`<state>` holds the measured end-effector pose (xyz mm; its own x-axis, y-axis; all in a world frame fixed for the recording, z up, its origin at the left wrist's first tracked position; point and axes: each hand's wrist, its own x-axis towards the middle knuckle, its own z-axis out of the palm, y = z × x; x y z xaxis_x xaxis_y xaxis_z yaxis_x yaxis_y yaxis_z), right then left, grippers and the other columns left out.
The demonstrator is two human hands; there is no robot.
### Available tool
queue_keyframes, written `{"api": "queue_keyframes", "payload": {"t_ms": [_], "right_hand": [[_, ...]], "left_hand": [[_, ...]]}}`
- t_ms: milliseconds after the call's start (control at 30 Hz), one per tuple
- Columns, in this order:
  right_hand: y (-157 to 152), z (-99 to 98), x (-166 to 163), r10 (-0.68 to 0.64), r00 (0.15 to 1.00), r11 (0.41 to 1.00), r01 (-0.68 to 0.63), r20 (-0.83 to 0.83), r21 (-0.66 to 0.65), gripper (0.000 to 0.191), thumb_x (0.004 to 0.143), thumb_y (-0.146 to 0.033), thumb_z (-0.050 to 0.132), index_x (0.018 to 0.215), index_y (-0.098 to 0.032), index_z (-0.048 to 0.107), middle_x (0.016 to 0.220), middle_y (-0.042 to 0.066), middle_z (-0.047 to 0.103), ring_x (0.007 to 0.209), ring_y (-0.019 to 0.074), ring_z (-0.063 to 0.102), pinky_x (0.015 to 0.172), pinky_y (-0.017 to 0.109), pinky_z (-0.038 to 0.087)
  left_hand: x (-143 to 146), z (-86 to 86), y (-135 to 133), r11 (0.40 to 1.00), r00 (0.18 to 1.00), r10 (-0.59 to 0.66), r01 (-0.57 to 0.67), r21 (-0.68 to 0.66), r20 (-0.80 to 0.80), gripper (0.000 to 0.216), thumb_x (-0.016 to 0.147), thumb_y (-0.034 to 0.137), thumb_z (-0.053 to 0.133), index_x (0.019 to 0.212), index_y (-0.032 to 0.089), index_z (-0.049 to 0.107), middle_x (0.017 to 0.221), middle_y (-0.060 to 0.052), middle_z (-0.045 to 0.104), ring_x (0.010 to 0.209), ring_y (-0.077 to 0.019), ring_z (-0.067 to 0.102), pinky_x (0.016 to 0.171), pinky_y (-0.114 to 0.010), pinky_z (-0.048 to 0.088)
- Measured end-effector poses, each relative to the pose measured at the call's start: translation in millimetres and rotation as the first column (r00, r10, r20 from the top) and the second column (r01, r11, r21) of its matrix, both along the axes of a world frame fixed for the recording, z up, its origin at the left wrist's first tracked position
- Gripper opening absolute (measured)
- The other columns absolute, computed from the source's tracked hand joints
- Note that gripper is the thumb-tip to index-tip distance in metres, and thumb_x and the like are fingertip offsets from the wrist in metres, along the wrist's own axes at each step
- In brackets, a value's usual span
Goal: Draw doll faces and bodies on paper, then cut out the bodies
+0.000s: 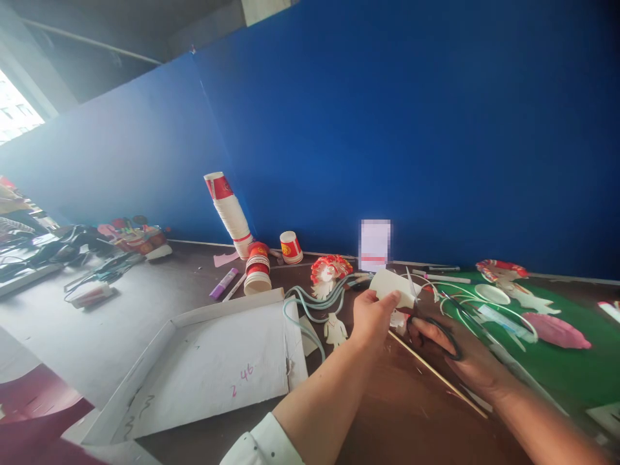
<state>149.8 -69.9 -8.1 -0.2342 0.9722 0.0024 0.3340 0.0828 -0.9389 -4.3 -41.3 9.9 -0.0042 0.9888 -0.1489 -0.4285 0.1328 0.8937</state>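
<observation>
My left hand (371,316) pinches a white piece of paper cup (390,286) above the brown table. My right hand (460,352) grips black-handled scissors (438,326), whose blades point up toward the white piece. A thin wooden stick (436,374) lies on the table beneath both hands. Small white paper cut-outs (335,329) lie just left of my left hand.
A flat white cardboard tray (213,368) lies to the left. A tall leaning stack of paper cups (231,213), shorter cup stacks (257,268), a purple glue stick (223,283) and green tubing (314,300) stand behind. A green mat (571,368) with paper crafts is at right.
</observation>
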Motion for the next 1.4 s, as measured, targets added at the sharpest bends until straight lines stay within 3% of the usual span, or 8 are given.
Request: {"api": "queue_keyframes", "payload": {"t_ms": [200,467,733,900,1133,1400], "right_hand": [[2,-3.0,5,-0.060,0.998,0.998,0.060,-0.004,-0.030,0.032,0.083,-0.056,0.064,0.084,-0.025,0.071,0.073,0.001,0.065,0.071,0.0196,0.059,0.064,0.029,0.046],[0,8.1,2,-0.063,0.998,0.998,0.063,-0.010,0.009,0.034,0.078,-0.055,0.068,0.091,-0.026,0.080,0.066,0.002,0.071,0.069,0.0237,0.066,0.064,0.032,0.052],[0,10.3,0,-0.064,0.995,0.998,0.064,-0.070,-0.004,0.043,0.070,-0.058,0.076,0.098,-0.026,0.081,0.067,0.002,0.072,0.068,0.0245,0.067,0.065,0.033,0.054],[-1,6.9,-1,-0.101,0.991,0.995,0.100,-0.086,-0.025,0.049,0.072,-0.062,0.073,0.103,-0.025,0.081,0.069,0.003,0.073,0.067,0.0235,0.067,0.061,0.032,0.054],[-2,11.1,-3,-0.125,0.990,0.992,0.125,-0.062,-0.008,0.043,0.072,-0.059,0.074,0.096,-0.024,0.082,0.072,0.003,0.074,0.068,0.0240,0.067,0.060,0.031,0.054],[0,3.5,-2,-0.107,0.992,0.994,0.106,-0.067,-0.022,0.045,0.073,-0.058,0.074,0.104,-0.025,0.080,0.080,0.004,0.076,0.078,0.0273,0.069,0.066,0.034,0.056]], "left_hand": [[1,-7.0,2,0.999,0.999,-0.033,0.033,0.007,-0.010,0.028,0.063,0.035,0.079,0.074,0.011,0.070,0.064,-0.005,0.065,0.053,-0.0129,0.053,0.053,-0.025,0.041],[1,-1.1,-1,1.000,1.000,-0.006,0.006,-0.014,-0.011,0.020,0.063,0.030,0.079,0.067,0.013,0.067,0.057,-0.001,0.059,0.049,-0.0103,0.048,0.049,-0.023,0.039],[1,1.8,-2,0.999,1.000,-0.017,0.017,-0.028,0.008,0.022,0.063,0.030,0.080,0.064,0.015,0.065,0.055,0.000,0.057,0.047,-0.0104,0.046,0.048,-0.024,0.038],[1,3.0,-2,1.000,1.000,-0.009,0.009,-0.027,0.008,0.019,0.064,0.027,0.078,0.063,0.015,0.063,0.054,0.001,0.055,0.047,-0.0098,0.045,0.048,-0.023,0.038],[1,7.1,-4,0.999,1.000,0.005,-0.004,-0.054,0.016,0.021,0.064,0.026,0.078,0.059,0.016,0.060,0.051,0.002,0.052,0.046,-0.0102,0.045,0.047,-0.023,0.038],[3,8.0,-5,0.998,0.999,0.007,-0.005,-0.066,0.036,0.019,0.062,0.026,0.078,0.062,0.014,0.064,0.051,0.001,0.053,0.048,-0.0107,0.045,0.047,-0.024,0.038]]}}
